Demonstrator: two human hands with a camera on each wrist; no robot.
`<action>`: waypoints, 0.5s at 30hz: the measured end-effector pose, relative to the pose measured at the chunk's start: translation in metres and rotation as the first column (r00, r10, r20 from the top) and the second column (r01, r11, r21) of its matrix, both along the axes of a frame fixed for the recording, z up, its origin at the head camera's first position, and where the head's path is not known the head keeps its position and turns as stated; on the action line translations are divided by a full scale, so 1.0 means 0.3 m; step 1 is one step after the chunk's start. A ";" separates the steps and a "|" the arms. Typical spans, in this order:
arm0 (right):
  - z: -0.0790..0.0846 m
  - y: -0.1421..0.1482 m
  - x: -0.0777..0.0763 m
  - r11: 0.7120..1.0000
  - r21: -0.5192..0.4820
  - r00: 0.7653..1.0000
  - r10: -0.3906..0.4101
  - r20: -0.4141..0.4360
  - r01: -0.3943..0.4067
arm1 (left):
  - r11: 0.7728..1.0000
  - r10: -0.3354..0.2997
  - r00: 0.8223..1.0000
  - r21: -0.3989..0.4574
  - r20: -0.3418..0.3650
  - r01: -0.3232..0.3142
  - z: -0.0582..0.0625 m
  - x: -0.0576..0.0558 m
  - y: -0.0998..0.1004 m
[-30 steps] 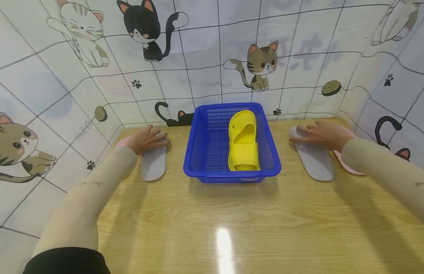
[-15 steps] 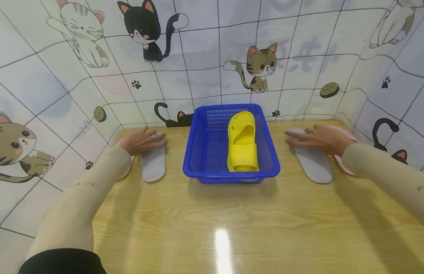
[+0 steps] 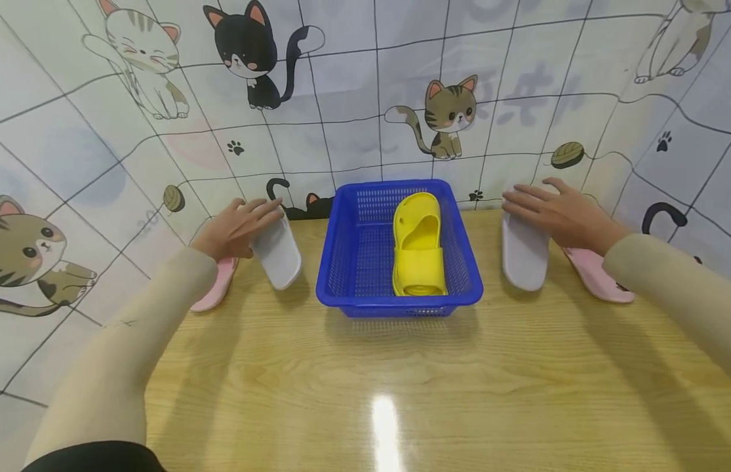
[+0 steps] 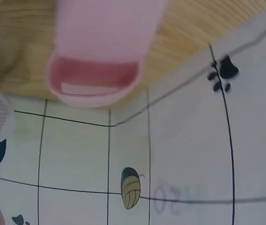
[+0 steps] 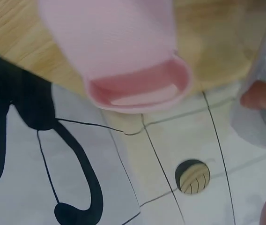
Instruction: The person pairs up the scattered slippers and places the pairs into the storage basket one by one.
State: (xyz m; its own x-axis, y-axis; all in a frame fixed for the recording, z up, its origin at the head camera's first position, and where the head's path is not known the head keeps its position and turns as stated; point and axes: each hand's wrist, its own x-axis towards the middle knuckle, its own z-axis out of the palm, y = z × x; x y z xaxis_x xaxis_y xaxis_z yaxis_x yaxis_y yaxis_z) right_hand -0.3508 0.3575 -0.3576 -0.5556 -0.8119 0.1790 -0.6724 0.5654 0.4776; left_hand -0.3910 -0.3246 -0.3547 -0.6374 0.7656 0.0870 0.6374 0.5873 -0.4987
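One pale slipper [image 3: 279,254] is in your left hand [image 3: 237,227], another pale slipper [image 3: 525,257] in your right hand [image 3: 561,212], both gripped at the far end, maybe to steady them.

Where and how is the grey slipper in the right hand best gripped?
Probably across its far end, from above and the right. The grey slipper is long and narrow, so fingers and thumb can likely pinch it edge to edge. Coming from that side also keeps the right hand clear of the basket.
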 end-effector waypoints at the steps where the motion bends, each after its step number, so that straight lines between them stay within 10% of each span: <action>1: 0.010 0.004 -0.002 0.999 -0.032 1.000 -0.010 0.010 0.010 | 0.999 0.026 1.000 0.039 0.010 -0.027 0.006 0.006 0.005; 7: 0.092 -0.001 0.026 0.973 -0.156 0.975 -0.144 0.167 0.170 | 0.952 0.176 0.981 0.237 0.088 -0.192 0.045 0.049 0.034; 15: 0.154 -0.022 0.074 0.901 -0.331 0.941 -0.190 0.280 0.281 | 0.815 0.223 0.931 0.469 0.290 -0.341 0.096 0.079 0.100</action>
State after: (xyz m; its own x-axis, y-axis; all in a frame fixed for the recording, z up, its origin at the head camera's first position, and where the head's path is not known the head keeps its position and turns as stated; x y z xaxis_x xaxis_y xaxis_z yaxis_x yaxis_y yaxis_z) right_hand -0.3287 0.3510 -0.3114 -0.7845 -0.5560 0.2745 -0.5646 0.8235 0.0545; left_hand -0.3672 -0.2945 -0.3260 -0.8661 0.4348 0.2468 0.4581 0.8878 0.0435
